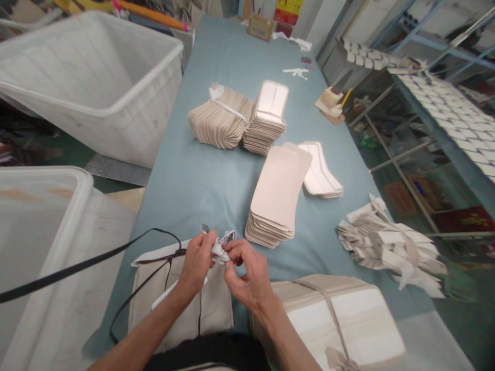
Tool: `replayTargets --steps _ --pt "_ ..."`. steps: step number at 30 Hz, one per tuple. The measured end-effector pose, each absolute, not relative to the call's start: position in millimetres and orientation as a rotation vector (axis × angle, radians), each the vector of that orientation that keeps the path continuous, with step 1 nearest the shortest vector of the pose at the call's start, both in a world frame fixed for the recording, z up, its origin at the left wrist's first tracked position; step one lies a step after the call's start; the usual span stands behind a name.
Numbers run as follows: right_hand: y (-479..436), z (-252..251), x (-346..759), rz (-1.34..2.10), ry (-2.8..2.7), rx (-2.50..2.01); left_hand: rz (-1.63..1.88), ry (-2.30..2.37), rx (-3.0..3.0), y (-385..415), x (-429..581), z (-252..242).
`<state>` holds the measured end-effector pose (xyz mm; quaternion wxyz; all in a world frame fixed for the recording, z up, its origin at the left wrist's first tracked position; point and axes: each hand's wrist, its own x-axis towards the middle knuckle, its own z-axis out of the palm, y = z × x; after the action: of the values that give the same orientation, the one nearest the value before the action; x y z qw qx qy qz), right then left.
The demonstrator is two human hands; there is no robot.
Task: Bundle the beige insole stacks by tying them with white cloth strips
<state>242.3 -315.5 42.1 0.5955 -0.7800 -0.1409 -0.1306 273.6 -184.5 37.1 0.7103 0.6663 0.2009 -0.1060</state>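
My left hand and my right hand are close together near the front of the blue-green table. Between their pinched fingers is a small crumpled white wrapper with dark marks, held from both sides. Just below them lies a beige fabric piece with dark trim and a black strap running off to the left. A stack of beige panels stands beyond my right hand. Nearer, at the right, is a large tied bundle of panels.
Two bundles stand farther up the table. White-faced pieces and tied strips lie right. Large white bins flank the left edge; a rack is right.
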Motion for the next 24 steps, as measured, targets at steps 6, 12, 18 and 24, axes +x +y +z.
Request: replayTargets --steps 6,12,18,24 --pt "-299.0 39.3 240.2 0.046 0.223 -1.169 -0.291 0.424 1.458 -188.9 276.1 60.2" --pt "-302.7 49.7 258.6 0.051 0.371 -0.824 -0.406 0.439 1.361 -192.3 274.1 69.3" --pt "-338.9 50.8 279.1 -0.037 0.342 -1.132 -0.53 0.388 1.325 -179.8 276.1 58.8" --pt "-338.3 42.6 281.3 0.289 -0.143 -1.465 -0.678 0.222 1.554 -169.9 276.3 75.9"
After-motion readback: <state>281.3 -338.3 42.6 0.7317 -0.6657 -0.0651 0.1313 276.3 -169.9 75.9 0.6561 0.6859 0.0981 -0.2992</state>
